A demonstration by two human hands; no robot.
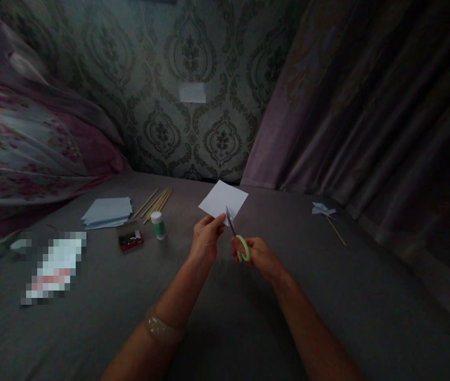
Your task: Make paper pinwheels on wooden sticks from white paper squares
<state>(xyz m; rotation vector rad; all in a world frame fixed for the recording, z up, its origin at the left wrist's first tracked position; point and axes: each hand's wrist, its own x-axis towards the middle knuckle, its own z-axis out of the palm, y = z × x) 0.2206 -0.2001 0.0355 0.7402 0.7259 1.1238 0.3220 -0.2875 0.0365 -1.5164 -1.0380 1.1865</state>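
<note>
A square sheet of white paper [222, 198] is held up in front of me with one corner toward me. My left hand [208, 234] pinches it near that lower corner, thumb on top. In my right hand [259, 256] is a pair of scissors [242, 247] with light green handles, the fingers closed round the loops. The scissor blades lie over the paper's near corner, close to my left thumb. Whether they are cutting into the sheet at this moment I cannot tell.
On the grey surface at left are a paper stack [106, 211], several wooden sticks [157, 203], a white-capped bottle [159, 226], a small red box [130, 239] and a blurred-out item [59, 262]. A paper pinwheel [322, 209] on a stick lies right, near the curtain [352, 121].
</note>
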